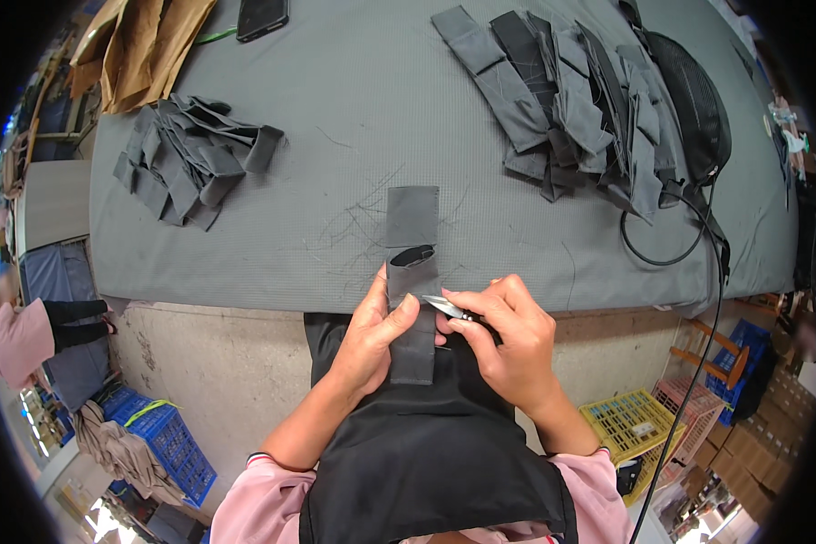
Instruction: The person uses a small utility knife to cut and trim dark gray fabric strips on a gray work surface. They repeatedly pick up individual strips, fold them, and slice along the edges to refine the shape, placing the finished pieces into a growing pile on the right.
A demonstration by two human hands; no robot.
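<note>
A grey fabric strip (412, 218) with a folded, open loop near its middle lies partly on the table's near edge and hangs down over my black apron. Gripping it from the left is my left hand (364, 343), the thumb pressed on top below the loop and the other fingers mostly hidden beneath. My right hand (517, 340) is closed round a pair of thread snips (446, 306), of which pointed metal blades and a dark handle show. The tips of the blades point left and meet the strip's right edge, close to my left thumb. Some right fingers are hidden behind the snips.
Grey strips lie heaped at the table's left (186, 163) and in a larger pile (562, 100) at far right. Beside that pile are a black mesh bag (694, 104) and a cable (704, 227). A phone (263, 18), brown paper (145, 54) and loose threads (361, 216) lie around.
</note>
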